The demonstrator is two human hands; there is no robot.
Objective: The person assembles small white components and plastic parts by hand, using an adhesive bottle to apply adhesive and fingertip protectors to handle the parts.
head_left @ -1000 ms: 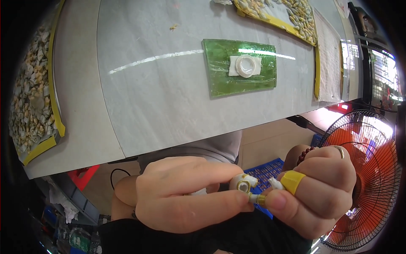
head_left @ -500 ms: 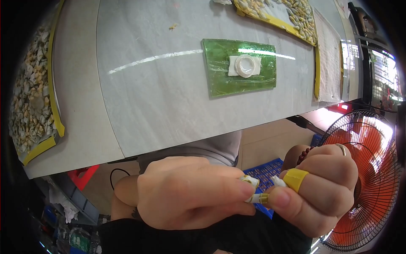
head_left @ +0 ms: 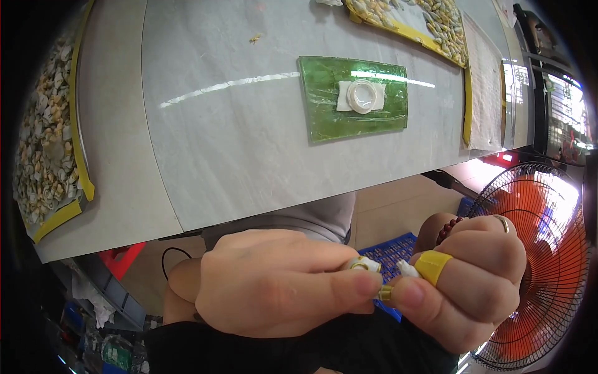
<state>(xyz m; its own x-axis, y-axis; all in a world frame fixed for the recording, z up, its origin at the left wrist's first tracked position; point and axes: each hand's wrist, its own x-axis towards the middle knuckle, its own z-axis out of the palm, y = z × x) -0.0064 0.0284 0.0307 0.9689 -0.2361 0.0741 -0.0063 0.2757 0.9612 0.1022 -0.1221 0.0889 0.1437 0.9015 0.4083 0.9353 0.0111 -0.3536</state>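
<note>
My left hand [head_left: 280, 283] and my right hand [head_left: 476, 280] are close together above my lap, both closed. A small white piece with gold edging [head_left: 370, 265] sticks out at my left fingertips. Just below it, a thin gold-ended roll [head_left: 387, 292] spans from under my left thumb to my right thumb tip; the rest is hidden. Yellow tape [head_left: 433, 267] wraps a finger of my right hand, and a bit of white wadding [head_left: 408, 269] pokes out beside it.
On the grey table, a green slab [head_left: 324, 118] carries a small round white dish [head_left: 362, 97]. Yellow-edged trays of small pieces lie at the left [head_left: 85, 168] and far right [head_left: 411, 37]. An orange fan [head_left: 536, 262] stands at right; a blue crate [head_left: 395, 249] is below.
My left thumb has slid right along the thin roll, covering its white part and leaving mainly the gold end visible. My right hand has hardly moved.
</note>
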